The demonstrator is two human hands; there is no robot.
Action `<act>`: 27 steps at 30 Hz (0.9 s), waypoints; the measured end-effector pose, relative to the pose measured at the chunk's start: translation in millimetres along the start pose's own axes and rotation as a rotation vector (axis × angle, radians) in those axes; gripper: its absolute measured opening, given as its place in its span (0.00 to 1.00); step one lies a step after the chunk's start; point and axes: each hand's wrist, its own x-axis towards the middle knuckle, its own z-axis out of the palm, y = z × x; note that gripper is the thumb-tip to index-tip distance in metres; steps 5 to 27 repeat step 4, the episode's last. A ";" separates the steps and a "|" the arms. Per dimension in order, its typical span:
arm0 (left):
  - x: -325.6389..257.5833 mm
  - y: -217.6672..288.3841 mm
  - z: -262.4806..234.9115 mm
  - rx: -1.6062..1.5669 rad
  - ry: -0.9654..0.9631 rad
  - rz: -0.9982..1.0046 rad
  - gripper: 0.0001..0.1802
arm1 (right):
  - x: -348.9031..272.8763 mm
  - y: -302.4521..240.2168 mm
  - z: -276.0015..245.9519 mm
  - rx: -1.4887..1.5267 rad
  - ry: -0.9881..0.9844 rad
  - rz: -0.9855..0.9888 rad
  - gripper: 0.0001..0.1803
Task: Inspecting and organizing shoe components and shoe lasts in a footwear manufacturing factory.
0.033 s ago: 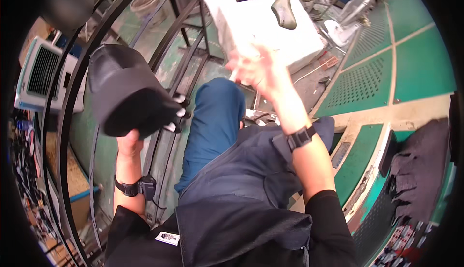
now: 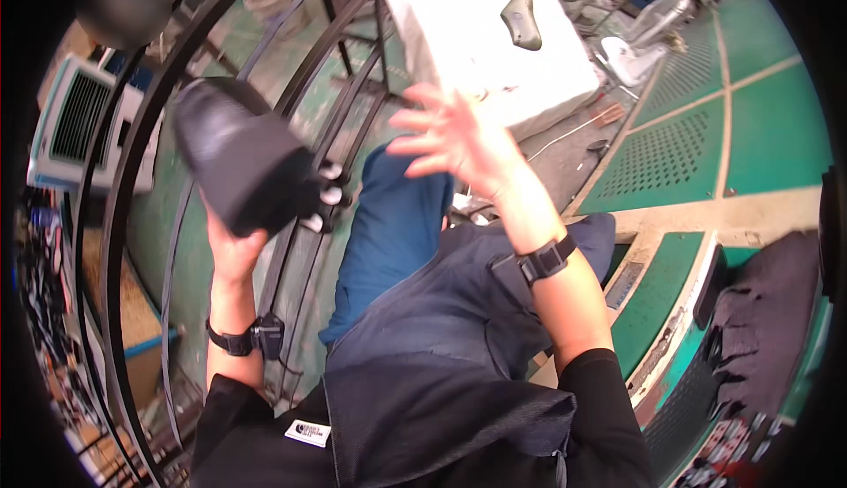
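My left hand [image 2: 234,245] grips a hollow black boot-like upper [image 2: 243,153] from below, with the thumb against its lower edge. The piece is shiny at the top and matte lower down, and it leans to the left. Several small white-tipped ends [image 2: 332,195] show at its right edge; I cannot make out what they are. Higher up and to the right, my right hand [image 2: 454,139] is raised with its fingers spread and nothing in it. Beyond that hand, an olive-green sole-shaped piece [image 2: 520,18] lies on a white-covered stand [image 2: 551,91].
Black metal rack bars [image 2: 132,161] curve along the left. Behind them stands a white vented machine [image 2: 79,131]. Green perforated panels [image 2: 657,157] line the right, with a dark cloth [image 2: 763,311] draped nearer me. A white fan [image 2: 648,33] is at the far right.
The black upper has tipped so its dark opening no longer faces me. My right hand has shifted slightly left and its fingers show more spread.
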 end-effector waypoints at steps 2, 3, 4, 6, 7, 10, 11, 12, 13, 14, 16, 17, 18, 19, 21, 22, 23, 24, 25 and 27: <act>21.1 14.1 -2.2 0.570 0.006 0.479 0.52 | 16.0 35.4 48.5 -0.032 -0.094 0.240 0.44; 13.1 4.9 -31.8 0.743 -0.253 0.433 0.52 | 28.4 58.4 69.1 -0.145 -0.062 0.269 0.44; 5.3 0.2 -42.9 0.755 -0.230 0.400 0.52 | 37.2 78.7 85.1 -0.271 -0.018 0.293 0.45; 5.3 0.2 -42.9 0.755 -0.230 0.400 0.52 | 37.2 78.7 85.1 -0.271 -0.018 0.293 0.45; 5.3 0.2 -42.9 0.755 -0.230 0.400 0.52 | 37.2 78.7 85.1 -0.271 -0.018 0.293 0.45; 5.3 0.2 -42.9 0.755 -0.230 0.400 0.52 | 37.2 78.7 85.1 -0.271 -0.018 0.293 0.45; 5.3 0.2 -42.9 0.755 -0.230 0.400 0.52 | 37.2 78.7 85.1 -0.271 -0.018 0.293 0.45; 5.3 0.2 -42.9 0.755 -0.230 0.400 0.52 | 37.2 78.7 85.1 -0.271 -0.018 0.293 0.45; 5.3 0.2 -42.9 0.755 -0.230 0.400 0.52 | 37.2 78.7 85.1 -0.271 -0.018 0.293 0.45; 5.3 0.2 -42.9 0.755 -0.230 0.400 0.52 | 37.2 78.7 85.1 -0.271 -0.018 0.293 0.45; 5.3 0.2 -42.9 0.755 -0.230 0.400 0.52 | 37.2 78.7 85.1 -0.271 -0.018 0.293 0.45; 5.3 0.2 -42.9 0.755 -0.230 0.400 0.52 | 37.2 78.7 85.1 -0.271 -0.018 0.293 0.45; 5.3 0.2 -42.9 0.755 -0.230 0.400 0.52 | 37.2 78.7 85.1 -0.271 -0.018 0.293 0.45; 5.3 0.2 -42.9 0.755 -0.230 0.400 0.52 | 37.2 78.7 85.1 -0.271 -0.018 0.293 0.45; 5.3 0.2 -42.9 0.755 -0.230 0.400 0.52 | 37.2 78.7 85.1 -0.271 -0.018 0.293 0.45; 5.3 0.2 -42.9 0.755 -0.230 0.400 0.52 | 37.2 78.7 85.1 -0.271 -0.018 0.293 0.45; 5.3 0.2 -42.9 0.755 -0.230 0.400 0.52 | 37.2 78.7 85.1 -0.271 -0.018 0.293 0.45; 5.3 0.2 -42.9 0.755 -0.230 0.400 0.52 | 37.2 78.7 85.1 -0.271 -0.018 0.293 0.45; 5.3 0.2 -42.9 0.755 -0.230 0.400 0.52 | 37.2 78.7 85.1 -0.271 -0.018 0.293 0.45; 5.3 0.2 -42.9 0.755 -0.230 0.400 0.52 | 37.2 78.7 85.1 -0.271 -0.018 0.293 0.45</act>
